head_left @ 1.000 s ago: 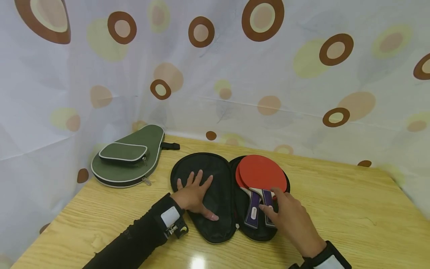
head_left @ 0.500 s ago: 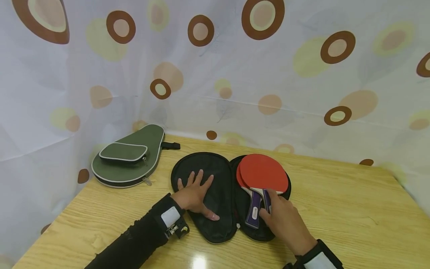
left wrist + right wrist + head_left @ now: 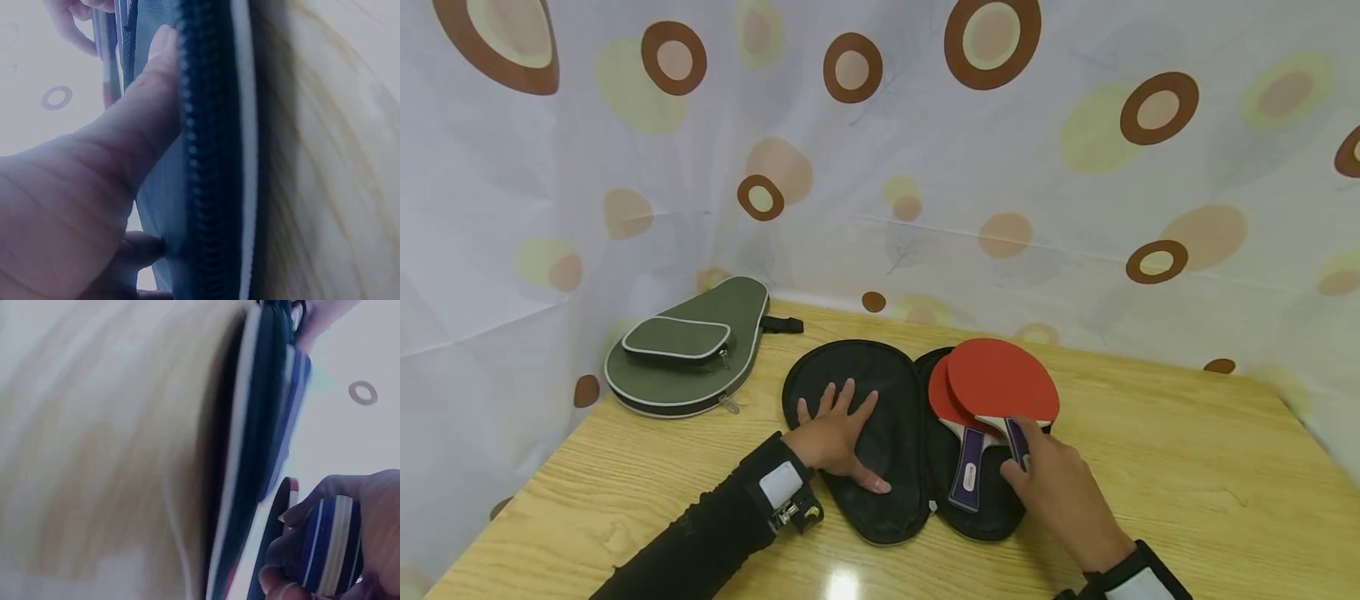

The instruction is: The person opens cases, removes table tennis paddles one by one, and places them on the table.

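Note:
My right hand [image 3: 1063, 483] grips the purple handle of a red table tennis bat [image 3: 1002, 379]; in the right wrist view its striped handle end [image 3: 331, 544] shows between thumb and fingers. A second red bat [image 3: 967, 467] lies in the right half of an opened black bat case [image 3: 865, 367], its purple handle pointing toward me. The held bat overlaps the second one's blade. My left hand [image 3: 831, 437] lies with fingers spread on the case's left half. Close up in the left wrist view, the left thumb [image 3: 140, 94] rests just inside the zipper edge [image 3: 200, 162].
A green bat case [image 3: 741, 308] with white piping, a small front pocket and a black strap lies at the back left. The wooden table [image 3: 1180, 467] extends to the right. A white curtain [image 3: 880, 167] with brown and yellow circles hangs behind and at the left.
My right hand has closed round the upper bat's handle. That bat has shifted up and right, uncovering more of the lower bat. The left hand has stayed on the case.

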`<state>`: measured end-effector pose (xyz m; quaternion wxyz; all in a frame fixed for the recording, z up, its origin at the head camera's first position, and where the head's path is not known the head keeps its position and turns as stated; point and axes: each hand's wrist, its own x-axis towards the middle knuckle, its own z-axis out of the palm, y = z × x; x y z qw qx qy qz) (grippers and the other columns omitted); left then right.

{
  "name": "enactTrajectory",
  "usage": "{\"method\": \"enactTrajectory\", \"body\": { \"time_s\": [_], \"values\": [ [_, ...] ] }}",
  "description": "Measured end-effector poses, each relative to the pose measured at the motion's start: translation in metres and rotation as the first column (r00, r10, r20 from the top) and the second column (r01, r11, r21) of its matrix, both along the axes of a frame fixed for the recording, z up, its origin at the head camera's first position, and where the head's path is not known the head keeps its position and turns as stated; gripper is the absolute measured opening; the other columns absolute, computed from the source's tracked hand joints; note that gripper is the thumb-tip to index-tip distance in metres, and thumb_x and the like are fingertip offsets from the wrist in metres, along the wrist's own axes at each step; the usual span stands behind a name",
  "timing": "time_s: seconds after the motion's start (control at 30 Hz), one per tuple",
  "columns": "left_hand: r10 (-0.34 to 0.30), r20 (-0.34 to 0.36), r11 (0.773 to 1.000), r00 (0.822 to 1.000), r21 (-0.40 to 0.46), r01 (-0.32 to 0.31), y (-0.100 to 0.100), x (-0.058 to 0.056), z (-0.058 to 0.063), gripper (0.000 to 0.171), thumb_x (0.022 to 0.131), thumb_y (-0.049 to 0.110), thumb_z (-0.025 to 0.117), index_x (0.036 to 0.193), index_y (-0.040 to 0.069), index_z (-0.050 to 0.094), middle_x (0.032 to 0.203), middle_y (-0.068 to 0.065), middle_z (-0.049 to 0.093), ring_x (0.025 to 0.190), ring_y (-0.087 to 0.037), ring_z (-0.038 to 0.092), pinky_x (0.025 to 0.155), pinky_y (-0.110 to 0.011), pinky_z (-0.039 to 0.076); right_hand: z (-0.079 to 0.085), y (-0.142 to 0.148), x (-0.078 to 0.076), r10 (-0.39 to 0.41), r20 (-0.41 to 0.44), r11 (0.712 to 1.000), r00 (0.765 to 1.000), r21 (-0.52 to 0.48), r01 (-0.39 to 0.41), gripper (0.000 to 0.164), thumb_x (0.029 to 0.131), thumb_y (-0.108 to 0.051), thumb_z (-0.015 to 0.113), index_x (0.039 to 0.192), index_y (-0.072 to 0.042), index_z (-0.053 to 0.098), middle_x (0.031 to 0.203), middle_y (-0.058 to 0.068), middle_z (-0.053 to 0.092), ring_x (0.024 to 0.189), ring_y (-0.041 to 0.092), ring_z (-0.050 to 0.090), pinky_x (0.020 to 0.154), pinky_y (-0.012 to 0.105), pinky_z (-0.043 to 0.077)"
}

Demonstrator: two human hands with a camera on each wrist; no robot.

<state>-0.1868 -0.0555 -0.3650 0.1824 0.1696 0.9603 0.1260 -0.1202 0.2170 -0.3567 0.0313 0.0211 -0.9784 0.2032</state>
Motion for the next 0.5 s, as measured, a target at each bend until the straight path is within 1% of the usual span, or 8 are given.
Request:
{"method": "enactTrajectory", "body": {
  "time_s": [0.1,0.23,0.27,0.37,0.43,0.5],
  "values": [
    [0.0,-0.003,1.0,1.0,-0.003,0.0,0.0,0.0,-0.001,0.123,0.068,0.06,0.087,0.163,0.021,0.02,0.169,-0.015,0.005,0.154,-0.04,0.003,0.116,-0.07,0.006,0.004,0.015,0.001,0.006,-0.065,1.0,0.998,0.024,-0.005,0.058,0.089,-0.005,0.068,0.14,0.006,0.044,0.118,0.034,0.062,0.085,0.034,0.064,0.068,0.047,0.058],
    [0.0,-0.003,1.0,1.0,-0.005,0.0,0.0,0.0,-0.001,0.123,0.068,0.06,0.087,0.163,0.021,0.019,0.169,-0.015,0.005,0.154,-0.04,0.003,0.116,-0.07,0.007,0.009,0.043,0.0,0.006,-0.117,0.998,0.993,0.058,0.001,0.058,0.089,-0.005,0.068,0.14,0.008,0.043,0.113,0.035,0.062,0.082,0.037,0.064,0.063,0.046,0.057],
    [0.0,-0.002,1.0,1.0,-0.005,0.0,0.0,0.0,0.0,0.123,0.068,0.06,0.087,0.163,0.021,0.019,0.169,-0.015,0.005,0.154,-0.04,0.003,0.116,-0.07,0.006,0.01,0.051,0.0,0.001,-0.114,0.998,0.993,0.067,0.007,0.058,0.09,-0.005,0.068,0.14,0.008,0.043,0.113,0.036,0.062,0.083,0.038,0.064,0.064,0.046,0.057],
    [-0.003,0.0,1.0,1.0,-0.006,0.003,0.0,0.0,0.0,0.123,0.068,0.06,0.087,0.163,0.021,0.019,0.169,-0.015,0.005,0.154,-0.04,0.002,0.116,-0.07,0.006,0.01,0.08,0.0,-0.023,-0.09,0.996,0.996,0.078,0.03,0.057,0.092,-0.009,0.066,0.14,0.009,0.042,0.11,0.036,0.061,0.081,0.035,0.062,0.059,0.04,0.053],
    [-0.005,0.001,1.0,1.0,-0.004,0.005,0.0,0.0,0.0,0.123,0.068,0.06,0.087,0.163,0.021,0.019,0.169,-0.015,0.005,0.154,-0.04,0.002,0.116,-0.07,0.006,0.008,0.101,0.0,-0.042,-0.052,0.995,0.998,0.084,0.046,0.056,0.094,-0.011,0.064,0.141,0.01,0.041,0.102,0.031,0.063,0.076,0.03,0.06,0.056,0.036,0.048],
    [-0.006,0.002,1.0,1.0,0.001,0.006,0.0,0.0,0.0,0.123,0.068,0.06,0.087,0.163,0.021,0.019,0.169,-0.015,0.004,0.154,-0.04,0.002,0.115,-0.07,0.005,0.005,0.121,0.002,-0.055,-0.01,0.995,0.998,0.084,0.055,0.057,0.096,-0.015,0.062,0.142,0.01,0.04,0.09,0.022,0.064,0.071,0.025,0.058,0.054,0.033,0.043]
  ]
}}
